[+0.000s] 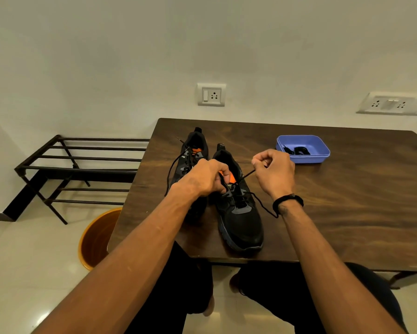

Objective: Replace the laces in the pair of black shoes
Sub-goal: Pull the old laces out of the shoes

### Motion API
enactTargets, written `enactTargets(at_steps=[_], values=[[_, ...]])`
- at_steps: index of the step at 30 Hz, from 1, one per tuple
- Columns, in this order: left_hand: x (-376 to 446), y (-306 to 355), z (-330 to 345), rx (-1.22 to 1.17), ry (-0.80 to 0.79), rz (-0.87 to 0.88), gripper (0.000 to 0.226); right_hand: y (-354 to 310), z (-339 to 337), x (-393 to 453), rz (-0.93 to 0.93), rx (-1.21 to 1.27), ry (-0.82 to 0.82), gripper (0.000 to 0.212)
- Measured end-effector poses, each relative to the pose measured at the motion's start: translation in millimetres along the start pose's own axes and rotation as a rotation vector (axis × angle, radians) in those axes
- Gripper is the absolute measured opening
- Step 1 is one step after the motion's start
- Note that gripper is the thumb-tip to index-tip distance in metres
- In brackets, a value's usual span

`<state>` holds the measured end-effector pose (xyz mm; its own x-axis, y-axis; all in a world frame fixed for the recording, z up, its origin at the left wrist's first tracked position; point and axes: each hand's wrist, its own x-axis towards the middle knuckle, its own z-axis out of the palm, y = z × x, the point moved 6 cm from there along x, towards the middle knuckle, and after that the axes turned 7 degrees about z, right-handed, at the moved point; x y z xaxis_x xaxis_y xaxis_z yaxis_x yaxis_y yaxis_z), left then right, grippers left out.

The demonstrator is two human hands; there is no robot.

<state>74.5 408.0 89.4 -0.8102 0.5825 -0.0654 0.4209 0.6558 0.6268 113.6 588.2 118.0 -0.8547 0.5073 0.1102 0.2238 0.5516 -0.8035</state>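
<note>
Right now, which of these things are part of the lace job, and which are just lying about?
Part of the job: right shoe, left shoe, the lace pinched by right hand, left hand, blue tray holding laces.

Lying about: metal rack, orange bucket, wall socket.

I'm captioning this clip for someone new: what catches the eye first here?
Two bare hands at the centre: the left hand grips the tongue area of the right-side black lace-up shoe while the right hand pinches its thin black lace taut. A blue plastic tray holding coiled black laces sits behind, on the dark wooden table.

Both forearms outstretched, left grip (206, 178) and right grip (273, 171) curled, pinching.
</note>
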Motion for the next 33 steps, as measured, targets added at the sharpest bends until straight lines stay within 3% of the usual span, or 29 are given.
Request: enactTargets(at_steps=[8, 12, 14, 17, 19, 22, 24, 28, 33], values=[[-1, -2, -3, 0.037, 0.002, 0.014, 0.016, 5, -10, 3, 0.100, 0.206, 0.145, 0.022], [-3, -6, -7, 0.061, 0.023, -0.001, 0.025, 7, -19, 8, 0.043, -0.032, 0.116, 0.018], [-3, -5, -7, 0.071, 0.031, -0.018, 0.026, 11, -15, 6, 0.023, -0.192, 0.074, 0.006], [-3, 1, -6, 0.059, 0.048, -0.036, 0.018, 12, -3, -1, -0.017, -0.495, 0.012, 0.021], [-3, 5, -4, 0.089, 0.072, -0.033, 0.008, 1, 6, -5, -0.147, -0.491, -0.063, 0.028], [-3, 10, 0, 0.184, 0.096, -0.017, 0.012, -10, 33, -18, -0.253, -0.409, -0.448, 0.048], [-3, 12, 2, 0.215, 0.064, -0.045, 0.018, -7, 46, -28, -0.251, -0.519, -0.614, 0.056], [-4, 14, 11, 0.279, -0.009, -0.110, 0.023, -1, 46, -24, -0.264, -0.599, -0.569, 0.056], [-1, 15, 16, 0.252, 0.017, -0.159, 0.024, 5, 35, -15, -0.230, -0.549, -0.505, 0.052]])
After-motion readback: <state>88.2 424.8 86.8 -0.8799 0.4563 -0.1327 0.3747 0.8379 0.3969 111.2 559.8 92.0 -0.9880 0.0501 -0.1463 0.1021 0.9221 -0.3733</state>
